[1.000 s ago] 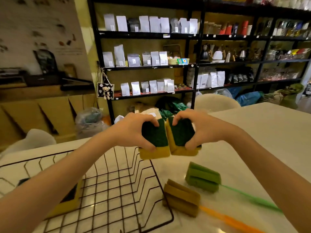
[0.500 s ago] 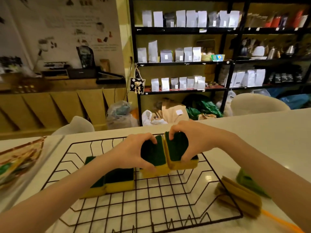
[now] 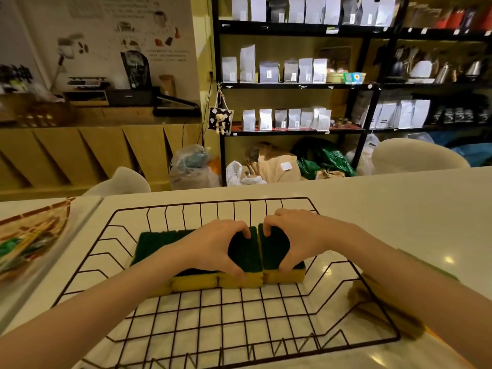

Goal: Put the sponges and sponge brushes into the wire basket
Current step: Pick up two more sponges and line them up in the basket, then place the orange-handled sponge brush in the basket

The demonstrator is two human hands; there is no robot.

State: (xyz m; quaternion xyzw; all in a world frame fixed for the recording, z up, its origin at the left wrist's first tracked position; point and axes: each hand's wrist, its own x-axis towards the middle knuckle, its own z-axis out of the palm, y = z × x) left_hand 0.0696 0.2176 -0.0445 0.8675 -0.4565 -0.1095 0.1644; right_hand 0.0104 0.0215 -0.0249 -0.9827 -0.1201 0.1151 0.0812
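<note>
While both hands grip sponges, the scene reads:
Table (image 3: 399, 209): white, bearing everything.
Wire basket (image 3: 213, 328): black, centre.
Left hand (image 3: 213, 249): clasping left sponge (image 3: 243, 255).
Right hand (image 3: 300, 235): clasping right sponge (image 3: 273, 251), sponges touching, inside basket.
Resting sponges (image 3: 157, 242): basket's far left.

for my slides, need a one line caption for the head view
Both hands, left and right, set two sponges into the wire basket beside two others.
</note>
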